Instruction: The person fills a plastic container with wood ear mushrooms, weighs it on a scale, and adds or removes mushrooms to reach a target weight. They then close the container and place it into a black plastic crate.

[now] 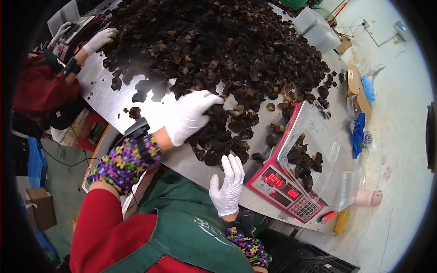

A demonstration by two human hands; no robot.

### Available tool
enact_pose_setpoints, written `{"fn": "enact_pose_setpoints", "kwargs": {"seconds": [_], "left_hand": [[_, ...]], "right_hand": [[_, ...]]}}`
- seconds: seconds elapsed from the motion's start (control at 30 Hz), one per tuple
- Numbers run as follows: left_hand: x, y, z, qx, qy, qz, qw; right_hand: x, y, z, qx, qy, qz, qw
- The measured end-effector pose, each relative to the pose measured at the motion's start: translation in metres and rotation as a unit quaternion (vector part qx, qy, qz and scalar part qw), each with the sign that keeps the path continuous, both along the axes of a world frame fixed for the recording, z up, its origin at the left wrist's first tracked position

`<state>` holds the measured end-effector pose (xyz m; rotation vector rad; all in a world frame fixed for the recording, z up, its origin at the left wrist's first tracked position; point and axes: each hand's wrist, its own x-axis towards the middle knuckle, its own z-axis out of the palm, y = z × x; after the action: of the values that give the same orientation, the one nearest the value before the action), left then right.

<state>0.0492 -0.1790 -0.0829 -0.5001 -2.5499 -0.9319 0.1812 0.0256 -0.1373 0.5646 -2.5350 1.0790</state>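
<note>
Across the worktop (102, 88), centre to twelve o'clock, lay dark ruffled pieces (218, 59); light, shallow finger pressure seemed best for thin edges. Left hand (193, 116): aimed toward two o'clock, fingers curled over pieces; whether gripping, I could not tell. Right hand (227, 186): at six o'clock, opened out, empty, fingers toward twelve.

This looks like a food-sorting or packing workshop. Ahead of the gloved left hand (193, 116), a great heap of dark, curled pieces (214, 50), resembling wood-ear fungus, spreads over a broad metal counter (104, 93). Just right of the gloved right hand (227, 186) sits a red digital scale (284, 189) with a lit readout. Well to the left of both hands, another gloved worker (48, 88) is at the same counter. A cardboard box (41, 209) stands on the floor, lower left of the hands; black plastic crates (318, 259) lie below and right of them. The wearer has a green work apron (191, 241).
</note>
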Motion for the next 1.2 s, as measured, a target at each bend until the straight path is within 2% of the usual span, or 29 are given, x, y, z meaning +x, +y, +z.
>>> {"fn": "enact_pose_setpoints", "kwargs": {"seconds": [0.1, 0.17, 0.23, 0.3, 0.37, 0.43, 0.5, 0.57, 0.63, 0.67, 0.7, 0.77, 0.83, 0.97, 1.07, 1.1, 1.2], "left_hand": [[0.029, -0.034, -0.009, -0.122, -0.048, 0.123, 0.984], [0.044, -0.054, -0.035, -0.111, -0.049, 0.126, 0.985], [0.059, -0.064, -0.042, -0.045, -0.063, 0.174, 0.982], [0.067, -0.070, -0.035, -0.007, -0.093, 0.156, 0.983], [0.068, -0.063, -0.023, -0.027, -0.069, 0.140, 0.987], [0.064, -0.044, -0.014, 0.010, -0.024, 0.142, 0.989], [0.055, -0.035, -0.017, -0.041, 0.005, 0.142, 0.989], [0.040, -0.020, -0.015, -0.075, 0.042, 0.104, 0.991], [0.035, -0.014, -0.026, -0.094, 0.022, -0.007, 0.995], [0.037, -0.009, -0.027, -0.046, -0.035, -0.070, 0.996], [0.044, 0.000, -0.026, -0.050, 0.038, -0.074, 0.995], [0.064, 0.006, -0.022, -0.035, 0.000, -0.074, 0.997], [0.072, 0.003, -0.021, -0.044, 0.033, -0.056, 0.997], [0.090, -0.015, -0.031, 0.033, 0.089, 0.149, 0.984], [0.108, -0.031, -0.040, 0.067, 0.056, 0.241, 0.967], [0.112, -0.037, -0.046, 0.102, 0.024, 0.247, 0.963], [0.124, -0.047, -0.053, 0.079, -0.001, 0.265, 0.961]], "right_hand": [[-0.001, 0.001, 0.001, 0.011, 0.000, 0.004, 1.000], [-0.001, 0.001, 0.003, 0.013, 0.000, 0.009, 1.000], [-0.001, 0.001, 0.003, 0.014, -0.002, 0.012, 1.000], [-0.001, 0.001, 0.002, 0.023, 0.003, 0.007, 1.000], [-0.001, 0.001, 0.001, 0.024, 0.003, 0.007, 1.000], [0.000, 0.002, 0.001, 0.022, -0.001, 0.010, 1.000], [0.000, 0.002, 0.002, 0.022, 0.001, 0.006, 1.000], [0.000, 0.002, 0.002, 0.021, 0.004, 0.007, 1.000], [0.000, 0.002, 0.002, 0.025, 0.006, -0.002, 1.000], [0.000, 0.003, 0.002, 0.025, 0.007, -0.002, 1.000], [0.000, 0.004, 0.001, 0.019, 0.010, 0.001, 1.000], [0.003, 0.005, 0.001, 0.011, 0.009, 0.003, 1.000], [0.003, 0.004, 0.003, -0.012, 0.010, 0.008, 1.000], [0.002, 0.004, 0.002, -0.010, 0.010, 0.011, 1.000], [0.001, 0.005, 0.002, -0.005, 0.008, 0.012, 1.000], [0.001, 0.005, 0.002, 0.004, 0.011, 0.010, 1.000], [0.001, 0.005, 0.002, 0.005, 0.009, 0.012, 1.000]]}}
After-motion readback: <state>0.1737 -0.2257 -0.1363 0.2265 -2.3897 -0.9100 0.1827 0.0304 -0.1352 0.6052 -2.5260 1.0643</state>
